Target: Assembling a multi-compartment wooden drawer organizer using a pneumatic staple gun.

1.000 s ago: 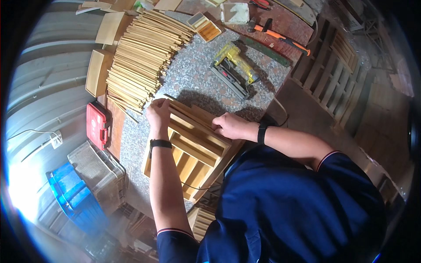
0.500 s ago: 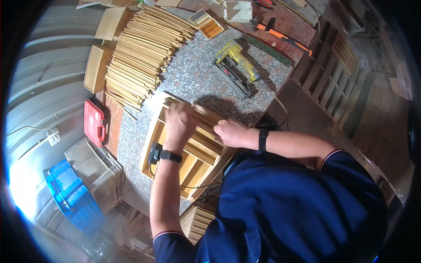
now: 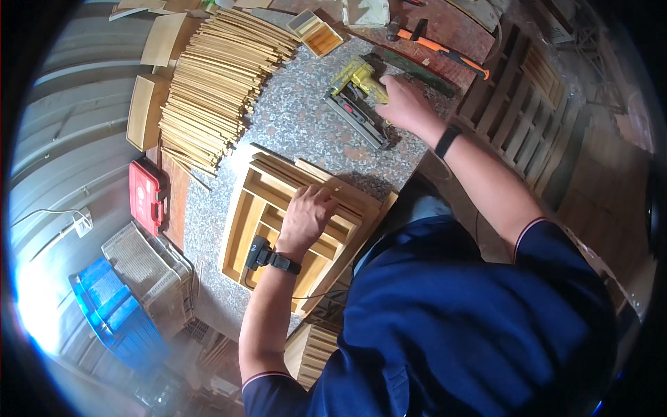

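A light wooden tray (image 3: 235,243) with several dividers lies at the table's near side. My left hand (image 3: 307,217) is over it, fingers curled down and closed on one of its thin inner strips; the fingertips are partly hidden. Farther right, a yellow nail gun (image 3: 351,75) with a dark magazine lies on its side on the speckled table. My right hand (image 3: 408,105) reaches across to it, fingers closed around its handle end. Both wrists wear dark bands, and a small black device (image 3: 258,251) sits at the left one.
Many thin wooden sticks (image 3: 215,83) are piled at the far left. Beyond the nail gun lie an orange-handled hammer (image 3: 445,50) and a small wooden box (image 3: 317,35). A red case (image 3: 145,198) and a blue crate (image 3: 114,302) are on the left; slatted pallets (image 3: 514,118) on the right.
My right hand has left the tray's edge and moved away to the nail gun's handle. The left hand has shifted right and nearer along the tray.
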Motion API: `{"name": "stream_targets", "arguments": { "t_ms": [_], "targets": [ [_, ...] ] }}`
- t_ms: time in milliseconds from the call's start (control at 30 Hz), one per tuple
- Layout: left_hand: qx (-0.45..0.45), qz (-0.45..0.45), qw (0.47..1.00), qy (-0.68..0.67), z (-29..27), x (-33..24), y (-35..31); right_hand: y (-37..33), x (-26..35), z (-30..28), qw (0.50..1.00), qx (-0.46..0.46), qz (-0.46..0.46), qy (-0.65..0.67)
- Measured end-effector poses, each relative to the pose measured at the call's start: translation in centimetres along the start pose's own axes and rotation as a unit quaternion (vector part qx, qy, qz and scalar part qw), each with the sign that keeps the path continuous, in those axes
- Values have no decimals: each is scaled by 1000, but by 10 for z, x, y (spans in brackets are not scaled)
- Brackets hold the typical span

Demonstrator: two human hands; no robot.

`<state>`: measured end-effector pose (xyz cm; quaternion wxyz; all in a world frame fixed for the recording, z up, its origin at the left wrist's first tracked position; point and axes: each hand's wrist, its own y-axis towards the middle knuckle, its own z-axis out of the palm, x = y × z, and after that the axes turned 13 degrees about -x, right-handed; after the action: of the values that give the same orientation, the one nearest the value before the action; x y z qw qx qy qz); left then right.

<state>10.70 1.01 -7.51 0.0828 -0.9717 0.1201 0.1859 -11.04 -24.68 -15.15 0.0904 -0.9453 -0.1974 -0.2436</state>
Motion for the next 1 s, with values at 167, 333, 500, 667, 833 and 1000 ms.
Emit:
{"name": "stream_targets", "arguments": {
  "t_ms": [167, 333, 500, 667, 833, 1000],
  "targets": [
    [-42, 10, 998, -47, 6, 2, 1, 27, 23, 17, 940, 154, 133, 273],
    [-45, 8, 997, -66, 7, 2, 1, 15, 40, 32, 839, 228, 174, 462],
    [-42, -1, 997, -70, 7, 3, -4, -50, 31, -2, 711, 460, 310, 432],
    [-48, 5, 997, -54, 7, 5, -3, -103, 19, -16, 668, 511, 383, 383],
    [-53, 12, 996, -67, 6, 4, 0, -121, 14, -14, 652, 513, 394, 395],
    [-54, 12, 996, -66, 9, 4, -3, -128, 14, -16, 677, 510, 370, 380]
  ]
}}
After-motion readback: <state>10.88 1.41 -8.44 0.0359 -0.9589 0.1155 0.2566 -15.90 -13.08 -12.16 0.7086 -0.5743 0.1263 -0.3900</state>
